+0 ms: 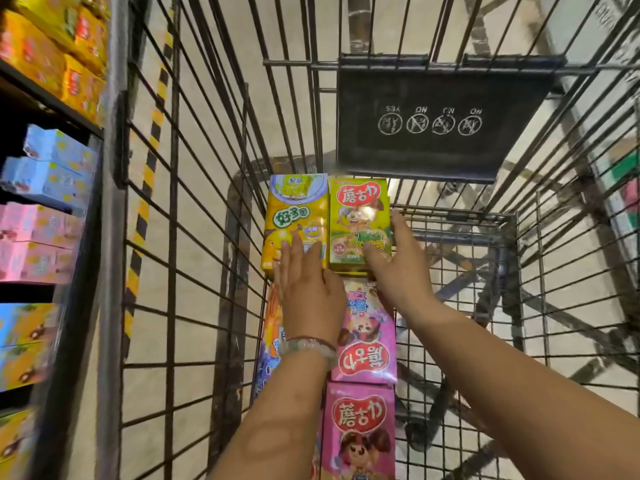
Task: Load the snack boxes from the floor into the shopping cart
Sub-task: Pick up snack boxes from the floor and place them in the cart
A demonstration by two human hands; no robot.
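Left hand (306, 282) flat on our yellow box (294, 216), right hand (394, 268) spread against green box (358, 220), both in cart (519, 220). Probably light, stiff cardboard; grip side edges.

Shop aisle: stocked shelf (52, 140) of boxed snacks beside wire shopping cart (207, 237).

Wire shopping cart (460, 233) floor carries yellow box (294, 216), green box (356, 216) and pink boxes (367, 341) lying flat
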